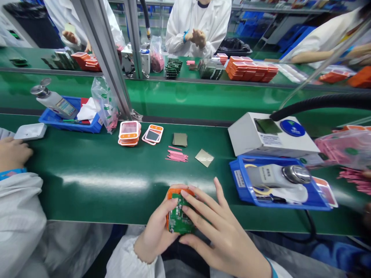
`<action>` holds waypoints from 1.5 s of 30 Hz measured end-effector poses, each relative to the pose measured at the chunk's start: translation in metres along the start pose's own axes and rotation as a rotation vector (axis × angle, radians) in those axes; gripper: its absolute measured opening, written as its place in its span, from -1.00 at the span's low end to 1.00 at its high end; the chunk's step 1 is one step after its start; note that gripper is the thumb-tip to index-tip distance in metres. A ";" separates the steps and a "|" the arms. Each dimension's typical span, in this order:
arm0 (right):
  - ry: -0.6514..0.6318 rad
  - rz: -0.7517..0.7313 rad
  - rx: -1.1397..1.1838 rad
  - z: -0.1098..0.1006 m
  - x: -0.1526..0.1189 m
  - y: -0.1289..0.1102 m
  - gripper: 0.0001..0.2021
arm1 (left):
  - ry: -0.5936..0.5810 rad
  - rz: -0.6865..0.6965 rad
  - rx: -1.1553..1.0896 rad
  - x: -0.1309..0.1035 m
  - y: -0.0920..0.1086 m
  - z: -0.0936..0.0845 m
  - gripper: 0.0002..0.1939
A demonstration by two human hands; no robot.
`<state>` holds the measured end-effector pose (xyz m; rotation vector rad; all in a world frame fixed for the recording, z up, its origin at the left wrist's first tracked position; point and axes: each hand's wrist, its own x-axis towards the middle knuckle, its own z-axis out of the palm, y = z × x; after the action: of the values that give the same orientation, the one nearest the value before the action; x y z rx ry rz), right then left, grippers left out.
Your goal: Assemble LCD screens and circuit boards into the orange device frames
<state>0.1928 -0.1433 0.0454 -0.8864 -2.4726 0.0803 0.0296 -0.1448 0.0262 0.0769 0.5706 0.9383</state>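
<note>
My left hand [156, 227] is closed around an orange plastic casing [170, 190] with a green circuit board [177, 222] lying over it, component side up. Over the board my right hand [214, 227] spreads its fingers. Its index and middle fingertips rest on the board, and its thumb is by the lower edge. Past my hands on the green bench lie a bunch of thin pink strips [177, 156], a stack of square greyish sheets [180, 139] and a single square sheet [204, 157]. A stack of orange-and-white framed covers [129, 133] and a few loose framed covers [153, 134] sit farther left.
On the right, a blue tray [279, 205] holds a bottle [272, 175]; a white box [246, 139] stands behind it. Another blue tray [72, 127] is at left, beside a metal post [107, 58]. A co-worker's hand [14, 154] is at far left; people in white coats work opposite.
</note>
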 end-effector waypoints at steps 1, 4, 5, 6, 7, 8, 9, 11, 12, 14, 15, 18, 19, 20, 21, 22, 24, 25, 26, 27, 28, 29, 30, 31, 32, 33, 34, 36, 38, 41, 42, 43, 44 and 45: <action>0.003 0.001 -0.002 0.001 0.000 0.000 -0.61 | -0.004 0.005 0.030 -0.001 0.000 0.000 -0.75; 0.024 0.014 -0.002 0.002 -0.001 -0.001 -0.66 | -0.045 0.001 0.067 -0.002 0.001 0.000 -0.74; 0.033 0.020 -0.002 0.002 -0.001 -0.001 -0.67 | -0.062 -0.002 0.062 -0.002 0.001 0.000 -0.74; 0.041 0.026 -0.004 0.002 0.000 -0.002 -0.69 | -0.072 -0.007 0.054 -0.002 0.001 -0.001 -0.74; 0.046 0.031 -0.007 0.002 0.000 -0.002 -0.69 | -0.073 -0.011 0.045 -0.002 0.000 -0.001 -0.74; 0.047 0.035 -0.009 0.002 0.000 -0.002 -0.69 | -0.068 -0.015 0.038 -0.001 0.000 -0.002 -0.74; 0.045 0.037 -0.008 0.002 0.000 -0.002 -0.69 | -0.061 -0.021 0.030 -0.001 -0.001 -0.002 -0.73; 0.041 0.039 0.009 0.001 0.000 -0.001 -0.69 | -0.054 -0.033 0.018 0.000 -0.002 -0.003 -0.72; 0.038 0.035 0.022 0.000 -0.001 -0.001 -0.69 | -0.058 -0.037 0.013 0.000 -0.002 -0.004 -0.72; 0.028 0.029 0.039 0.000 -0.002 0.000 -0.68 | -0.065 -0.045 0.002 0.000 -0.003 -0.004 -0.72; 0.027 0.029 0.042 -0.001 -0.002 0.000 -0.68 | -0.061 -0.049 -0.001 0.000 -0.003 -0.004 -0.72; 0.034 0.036 0.035 0.000 -0.003 -0.001 -0.67 | -0.016 -0.070 0.011 -0.001 -0.003 -0.003 -0.69; 0.036 0.037 0.028 0.001 -0.002 -0.002 -0.66 | 0.004 -0.075 0.019 -0.001 -0.003 -0.002 -0.68; 0.040 0.039 0.021 0.002 -0.002 -0.003 -0.64 | 0.026 -0.076 0.028 -0.001 -0.002 -0.001 -0.68; 0.048 0.044 0.016 0.003 -0.002 -0.004 -0.64 | 0.046 -0.075 0.036 0.000 -0.002 -0.001 -0.69; 0.062 0.049 0.013 0.004 -0.002 -0.004 -0.64 | 0.061 -0.072 0.044 0.000 -0.002 0.000 -0.70; 0.089 0.054 0.005 0.005 -0.003 -0.005 -0.65 | 0.074 -0.059 0.062 0.000 -0.002 0.001 -0.71; 0.092 0.049 -0.005 0.005 -0.003 -0.005 -0.66 | 0.066 -0.051 0.073 0.000 -0.002 0.001 -0.73; 0.084 0.039 -0.019 0.005 -0.004 -0.005 -0.67 | 0.051 -0.040 0.086 0.000 -0.003 0.002 -0.75; 0.069 0.031 -0.034 0.004 -0.005 -0.005 -0.67 | 0.036 -0.031 0.099 0.000 -0.003 0.003 -0.77; 0.053 0.030 -0.047 0.003 -0.005 -0.005 -0.67 | 0.021 -0.025 0.109 0.000 -0.004 0.003 -0.78; 0.038 0.037 -0.055 0.003 -0.005 -0.006 -0.66 | 0.011 -0.019 0.119 0.000 -0.004 0.004 -0.78; 0.035 0.051 -0.055 0.003 -0.005 -0.006 -0.67 | 0.008 -0.012 0.126 -0.001 -0.004 0.005 -0.79; 0.044 0.075 -0.047 0.003 -0.005 -0.008 -0.67 | 0.009 -0.003 0.132 -0.001 -0.005 0.006 -0.79; 0.059 0.099 -0.036 0.003 -0.004 -0.009 -0.67 | 0.013 0.004 0.135 -0.002 -0.005 0.007 -0.79; 0.075 0.122 -0.025 0.004 -0.003 -0.011 -0.67 | 0.014 0.011 0.141 -0.002 -0.005 0.008 -0.79; 0.088 0.139 -0.014 0.005 -0.003 -0.012 -0.68 | 0.015 0.020 0.147 -0.003 -0.005 0.008 -0.80; 0.107 0.158 -0.004 0.007 -0.002 -0.014 -0.69 | 0.023 0.030 0.157 -0.003 -0.005 0.010 -0.81; 0.117 0.152 -0.008 0.007 -0.003 -0.015 -0.70 | 0.047 0.042 0.167 -0.004 -0.006 0.010 -0.82; 0.112 0.123 -0.019 0.007 -0.004 -0.016 -0.68 | 0.065 0.051 0.186 -0.004 -0.007 0.012 -0.83; 0.099 0.115 -0.024 0.007 -0.005 -0.016 -0.67 | 0.063 0.048 0.191 -0.004 -0.007 0.012 -0.84; 0.088 0.117 -0.031 0.007 -0.005 -0.016 -0.66 | 0.061 0.043 0.194 -0.003 -0.007 0.012 -0.83; 0.082 0.127 -0.040 0.007 -0.005 -0.016 -0.65 | 0.063 0.035 0.192 -0.003 -0.007 0.012 -0.83; 0.078 0.139 -0.054 0.007 -0.006 -0.016 -0.65 | 0.073 0.025 0.187 -0.003 -0.007 0.012 -0.82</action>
<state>0.1837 -0.1586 0.0403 -1.0632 -2.3491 0.0268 0.0398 -0.1491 0.0356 0.2185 0.7251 0.9129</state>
